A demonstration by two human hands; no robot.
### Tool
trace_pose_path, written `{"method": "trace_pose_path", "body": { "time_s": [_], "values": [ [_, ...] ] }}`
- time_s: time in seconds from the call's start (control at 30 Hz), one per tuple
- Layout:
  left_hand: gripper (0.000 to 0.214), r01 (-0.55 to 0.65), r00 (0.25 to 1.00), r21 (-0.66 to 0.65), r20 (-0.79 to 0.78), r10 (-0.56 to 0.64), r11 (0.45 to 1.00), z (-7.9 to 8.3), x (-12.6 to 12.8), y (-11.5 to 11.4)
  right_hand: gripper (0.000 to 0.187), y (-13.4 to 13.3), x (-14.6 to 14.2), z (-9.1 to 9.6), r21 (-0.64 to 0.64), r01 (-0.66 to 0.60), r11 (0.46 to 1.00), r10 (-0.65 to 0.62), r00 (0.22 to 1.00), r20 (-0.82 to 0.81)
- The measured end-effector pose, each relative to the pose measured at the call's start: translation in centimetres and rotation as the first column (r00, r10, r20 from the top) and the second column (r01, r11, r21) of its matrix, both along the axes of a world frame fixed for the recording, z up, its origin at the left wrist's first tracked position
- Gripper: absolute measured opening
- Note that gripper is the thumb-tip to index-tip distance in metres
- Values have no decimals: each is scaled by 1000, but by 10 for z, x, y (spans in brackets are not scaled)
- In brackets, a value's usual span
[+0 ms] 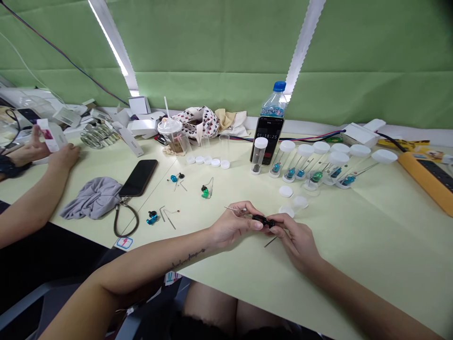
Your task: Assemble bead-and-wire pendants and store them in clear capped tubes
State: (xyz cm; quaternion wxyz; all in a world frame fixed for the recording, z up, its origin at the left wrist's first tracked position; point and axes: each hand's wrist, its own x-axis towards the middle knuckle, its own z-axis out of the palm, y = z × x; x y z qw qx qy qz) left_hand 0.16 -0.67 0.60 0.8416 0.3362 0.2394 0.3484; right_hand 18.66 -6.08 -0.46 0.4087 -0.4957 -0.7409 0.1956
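Tubes [284, 159] hold blue and green pieces [316, 176] beside a propped phone [269, 139]; loose lids [286, 191] lie beyond my left fingers [247, 224] and right fingers [285, 219], both pinching a black piece [262, 220].

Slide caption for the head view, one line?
Left hand and right hand hold a small black part over a pale table, with capped clear tubes beyond.

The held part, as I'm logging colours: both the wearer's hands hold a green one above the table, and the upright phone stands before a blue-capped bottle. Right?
Not quite: the part is black, not green, as the head view shows. The left hand and right hand do hold it above the table, with the upright phone before the blue-capped bottle.
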Motion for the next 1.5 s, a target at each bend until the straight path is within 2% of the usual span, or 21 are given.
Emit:
{"method": "trace_pose_path", "body": {
  "time_s": [0.27,0.57,0.77,1.0,1.33,1.5],
  "values": [
    [28,-22,1000,5,13,22,1000,1,-2,2,19,-3,-3,-5,47,98,994,-98,995,-8],
    [30,16,1000,-1,-25,-16,1000,-1,-1,3,11,-1,0,-6,78,15,997,-16,1000,7],
    [32,37,999,-9,-8,-37,999,-2,-1,3,21,-1,0,1,56,-5,998,4,1000,27],
    [32,13,1000,6,-16,-13,1000,2,-1,1,21,-3,-3,1,19,47,999,-47,999,10],
    [24,4,999,15,34,-4,1000,-2,-2,2,17,-5,-7,-3,89,95,992,-96,995,3],
    [27,11,1000,-1,25,-11,1000,-2,-1,3,14,-5,-7,-2,110,80,991,-79,997,-19]
  ]
}}
